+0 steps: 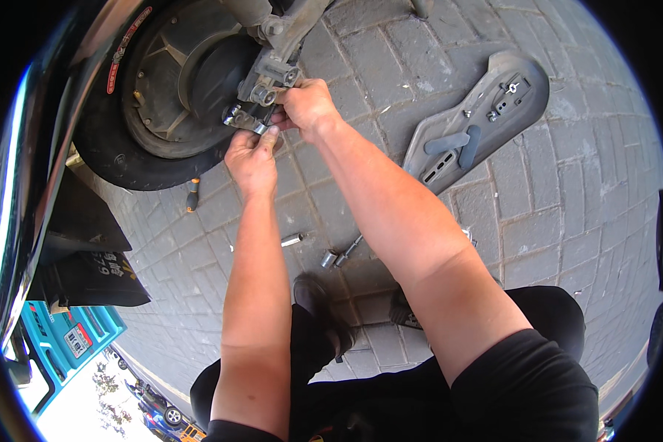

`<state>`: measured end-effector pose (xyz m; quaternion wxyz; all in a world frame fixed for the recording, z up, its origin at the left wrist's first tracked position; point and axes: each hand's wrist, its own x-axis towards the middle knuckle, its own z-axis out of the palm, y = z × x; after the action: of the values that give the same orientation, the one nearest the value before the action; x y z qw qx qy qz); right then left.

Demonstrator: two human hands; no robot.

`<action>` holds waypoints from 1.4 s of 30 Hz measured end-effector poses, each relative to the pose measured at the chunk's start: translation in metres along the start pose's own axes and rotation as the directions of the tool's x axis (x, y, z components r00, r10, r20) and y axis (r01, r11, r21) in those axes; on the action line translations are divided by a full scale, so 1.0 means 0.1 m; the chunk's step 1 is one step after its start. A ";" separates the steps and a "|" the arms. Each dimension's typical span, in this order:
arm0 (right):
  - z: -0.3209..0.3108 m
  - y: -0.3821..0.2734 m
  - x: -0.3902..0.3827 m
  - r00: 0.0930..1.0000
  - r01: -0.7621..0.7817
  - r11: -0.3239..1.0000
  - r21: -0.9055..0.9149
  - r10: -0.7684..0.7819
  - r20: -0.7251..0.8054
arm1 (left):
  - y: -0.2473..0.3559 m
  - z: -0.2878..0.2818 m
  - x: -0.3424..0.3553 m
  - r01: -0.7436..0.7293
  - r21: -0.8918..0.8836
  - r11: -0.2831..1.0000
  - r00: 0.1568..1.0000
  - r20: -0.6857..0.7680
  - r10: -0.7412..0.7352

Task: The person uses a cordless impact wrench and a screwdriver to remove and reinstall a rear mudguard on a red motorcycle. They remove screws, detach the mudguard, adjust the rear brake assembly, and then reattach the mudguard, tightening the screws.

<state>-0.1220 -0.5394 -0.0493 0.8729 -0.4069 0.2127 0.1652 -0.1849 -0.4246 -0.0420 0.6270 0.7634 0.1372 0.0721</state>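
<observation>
A scooter's rear wheel (151,110) with a black tyre fills the upper left. Beside its hub sits a grey metal bracket (272,77) on the swing arm. My right hand (307,105) grips the bracket's lower end. Just below, my left hand (252,156) holds a small metal part (239,118) against the bracket, fingers closed around it. Both forearms reach up from the lower edge over my black trousers.
A grey plastic cover panel (479,118) lies on the paving bricks (567,206) at upper right. Sockets and a short metal tool (339,254) lie near my shoes (313,298). A screwdriver (192,195) rests by the tyre. A blue toolbox (66,339) stands at lower left.
</observation>
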 end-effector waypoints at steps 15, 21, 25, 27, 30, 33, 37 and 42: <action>-0.08 0.06 0.06 0.990 0.011 0.998 0.069 -0.020 0.141 | -0.14 0.13 0.10 -0.109 0.056 0.992 0.993 -0.034 0.111; -0.28 -0.18 -0.09 0.997 0.068 0.850 -0.522 -0.039 0.066 | -0.12 0.09 0.11 -0.103 0.143 0.984 0.994 -0.021 0.107; -1.39 -0.89 -0.31 0.858 -0.041 0.507 -0.861 -0.423 -0.290 | -0.11 0.08 0.11 -0.036 0.074 0.997 0.999 -0.031 0.039; -2.02 -1.12 -0.41 0.706 -0.344 0.342 -0.875 -0.520 -0.481 | -0.11 0.07 0.11 -0.044 0.043 0.998 0.999 -0.024 0.045; -2.45 -1.05 -0.39 0.804 -0.334 0.090 -0.938 -0.493 -0.333 | -0.11 0.04 0.12 -0.037 0.196 0.980 0.999 -0.031 0.044; -2.49 -0.95 -0.35 0.838 -0.269 0.047 -0.962 -0.482 -0.257 | -0.03 0.03 0.12 -0.026 0.258 0.966 1.000 0.001 0.026; -2.45 -0.86 -0.41 0.872 -0.275 -0.044 -0.960 -0.432 -0.230 | 0.13 0.06 0.08 -0.001 0.409 0.913 1.000 -0.015 0.008; -2.57 -0.78 -0.46 0.864 -0.277 -0.093 -0.956 -0.461 -0.205 | 0.25 0.10 0.04 0.019 0.493 0.870 1.000 -0.027 -0.007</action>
<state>-0.1863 -0.7935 -0.1246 0.2050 -0.9535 0.2003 0.0936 -0.1752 -0.4377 -0.0199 0.4103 0.8962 0.1639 0.0398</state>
